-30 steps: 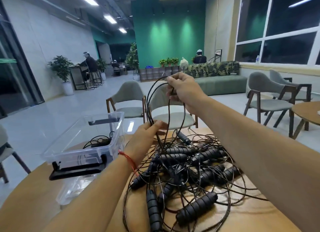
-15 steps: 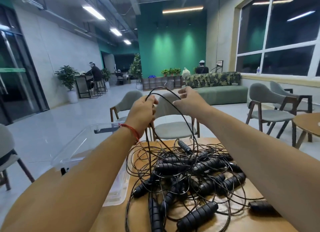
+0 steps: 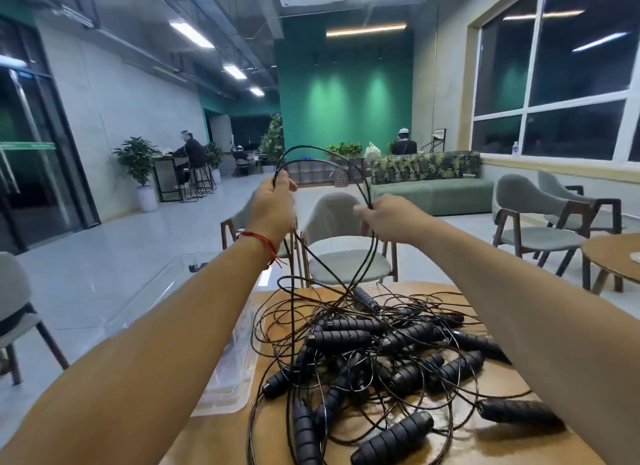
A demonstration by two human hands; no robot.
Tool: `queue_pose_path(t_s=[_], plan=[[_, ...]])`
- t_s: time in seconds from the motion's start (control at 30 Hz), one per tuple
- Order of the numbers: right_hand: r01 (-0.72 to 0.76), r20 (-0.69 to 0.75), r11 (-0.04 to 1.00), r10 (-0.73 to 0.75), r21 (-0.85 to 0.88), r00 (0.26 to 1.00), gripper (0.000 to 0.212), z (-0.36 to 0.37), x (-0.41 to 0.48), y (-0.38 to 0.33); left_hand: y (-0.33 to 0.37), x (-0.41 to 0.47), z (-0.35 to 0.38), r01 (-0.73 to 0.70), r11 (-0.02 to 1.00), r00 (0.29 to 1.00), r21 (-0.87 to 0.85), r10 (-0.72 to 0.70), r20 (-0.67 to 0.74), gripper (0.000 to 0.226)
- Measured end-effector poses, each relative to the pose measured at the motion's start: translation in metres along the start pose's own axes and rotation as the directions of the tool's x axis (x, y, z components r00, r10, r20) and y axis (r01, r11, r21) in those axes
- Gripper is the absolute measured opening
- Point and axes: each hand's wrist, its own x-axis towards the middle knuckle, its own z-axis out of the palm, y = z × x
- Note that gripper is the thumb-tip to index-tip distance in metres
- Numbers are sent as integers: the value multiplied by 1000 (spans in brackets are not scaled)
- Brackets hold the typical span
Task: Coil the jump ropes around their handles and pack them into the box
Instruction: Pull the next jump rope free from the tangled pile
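Observation:
A tangled heap of black jump ropes (image 3: 377,357) with ribbed black handles lies on the round wooden table (image 3: 502,437). Both my hands are raised above the heap. My left hand (image 3: 272,206) pinches a thin black rope cord (image 3: 315,149) that arcs over to my right hand (image 3: 389,218), which grips the same cord. From both hands the strands hang down into the pile. The clear plastic box (image 3: 166,284) stands at the table's left, mostly hidden behind my left forearm; its contents are not visible.
A clear lid (image 3: 232,378) lies on the table beside the box, under my left arm. Grey chairs (image 3: 343,242) stand right behind the table. Another round table (image 3: 616,256) and chairs are at the right. People sit far back in the room.
My left hand rose from the pile up to the cord and both hands moved apart, stretching a loop between them. The camera tilted up, so the box slipped behind my left arm.

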Motion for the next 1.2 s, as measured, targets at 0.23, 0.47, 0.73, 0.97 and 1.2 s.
queue_pose_path(t_s=[0.23, 0.47, 0.73, 0.97, 1.2], plan=[[-16, -183, 832, 140, 555, 973, 32, -41, 30, -18, -5, -5, -2, -71, 979, 997, 193, 70, 12, 46], [299, -344, 481, 7, 824, 939, 22, -61, 33, -45, -3, -5, -6, -1, 985, 957, 172, -49, 286, 28], [338, -295, 403, -168, 850, 941, 22, -57, 26, -68, -1, -18, -7, 151, 984, 835, -98, -74, 545, 45], [46, 63, 759, -114, 650, 991, 40, -39, 30, -52, -5, -12, -12, 290, 947, 822, -135, -175, 542, 28], [-154, 584, 974, 29, 166, 812, 35, 1, 11, -32, -4, -3, -3, 386, 881, 844, -273, -218, 491, 18]])
